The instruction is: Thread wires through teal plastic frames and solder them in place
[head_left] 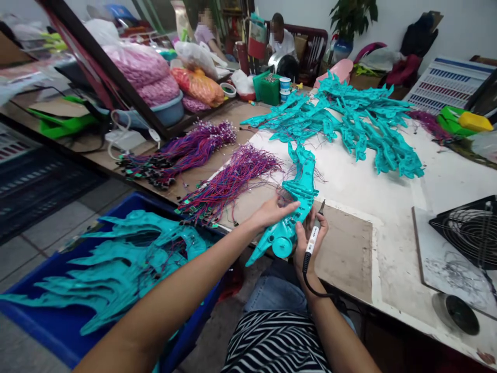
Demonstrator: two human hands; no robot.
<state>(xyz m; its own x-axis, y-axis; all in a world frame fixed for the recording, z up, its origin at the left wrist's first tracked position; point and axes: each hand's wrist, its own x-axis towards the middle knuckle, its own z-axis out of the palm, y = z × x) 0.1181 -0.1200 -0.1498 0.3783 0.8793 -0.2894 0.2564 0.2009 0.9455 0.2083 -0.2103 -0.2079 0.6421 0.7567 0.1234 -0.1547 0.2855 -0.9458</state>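
Observation:
In my left hand (277, 211) is a turquoise plastic shell (304, 171), long and jagged, with a round boss near its lower end. The thumb lies across its inner face. My right hand (310, 241) grips a white soldering iron (313, 233), its tip pointing up and away, and also steadies the shell's right edge. Thin wires run about the shell. Just left of it lies a bundle of red and purple wires (236, 178) with small green boards at the near ends.
A blue bin (34, 331) at lower left holds several turquoise shells. More shells (349, 114) are piled at the back of the table. A second wire bundle (186, 150) lies behind the first. At right stand a black fan (471, 233) and a round tin (458, 313). Two people sit beyond.

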